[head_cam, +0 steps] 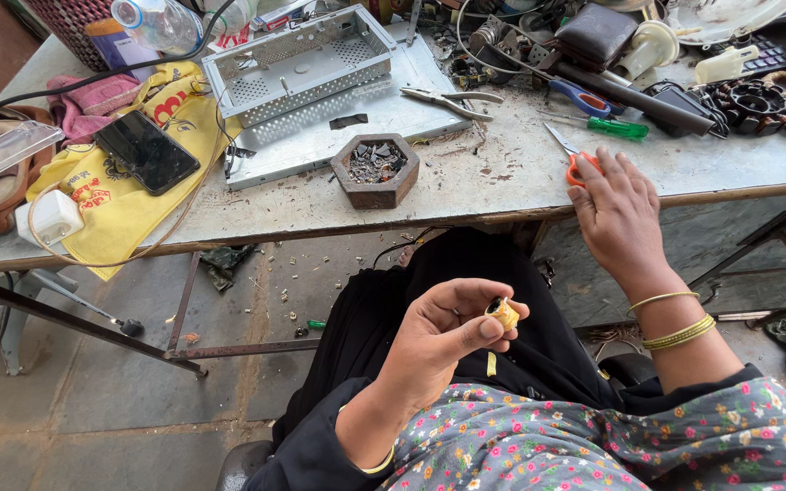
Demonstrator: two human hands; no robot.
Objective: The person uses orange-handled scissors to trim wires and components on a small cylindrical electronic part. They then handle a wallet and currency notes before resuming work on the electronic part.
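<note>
You hold a small yellow-wrapped coil point(503, 313) in front of your lap, below the table edge, pinched between the thumb and curled fingertips of your left hand point(443, 341); its dark open end faces up and slightly toward you, and it is too short to tell a long axis. That hand is closed around the coil, palm turned toward you. At about one o'clock from the coil, your right hand point(619, 214) lies palm-down on the table edge, fingers stretched forward and loosely together, its fingertips over the orange handles of the scissors point(575, 160), whose blades point toward eleven o'clock; whether it grips them you cannot tell. At eleven o'clock from the coil sits a hexagonal brown dish point(398, 185) holding a heap of small dark metal scraps. Further out at eleven o'clock a perforated grey metal box point(320, 86) stands open on a flat metal sheet point(393, 109), with only a few tiny bits visible inside. Pliers point(448, 98) lie just right of the box. A green-handled screwdriver point(616, 128) lies beyond the scissors at twelve o'clock. Far out at ten o'clock, a black phone point(146, 151) rests on a yellow cloth point(129, 214), with a white charger point(50, 218) beside it on the grey table point(502, 182).
</note>
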